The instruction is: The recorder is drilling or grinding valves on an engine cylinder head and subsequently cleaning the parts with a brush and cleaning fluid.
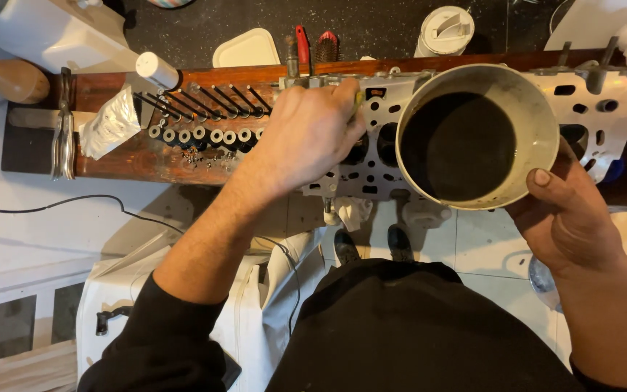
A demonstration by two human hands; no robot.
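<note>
The metal engine head (371,156) lies lengthwise on a wooden tabletop (132,156), its pale grey face full of round ports and small holes. The left hand (306,134) is closed over its upper edge, fingers curled around something thin with a yellowish tip; I cannot tell what tool it is, since the hand covers most of it. The right hand (564,218) grips a round pot (477,134) by its rim and underside, thumb on the edge, holding it above the head's right half. The pot is about half full of a dark, nearly black liquid, and its inner wall is stained.

Just left of the head, a row of long dark valves (205,100) is laid out neatly side by side, with a matching row of small rings (205,135) below them and a scatter of tiny dark bits under those. So the head looks stripped already, and the parts are sorted; the wet work over the bare casting seems to be in hand, with nothing put back in.

Further out are a crumpled plastic bag (110,123), pliers (63,134) at the far left end, a white tube (157,70), and brushes (315,47) behind the head.
</note>
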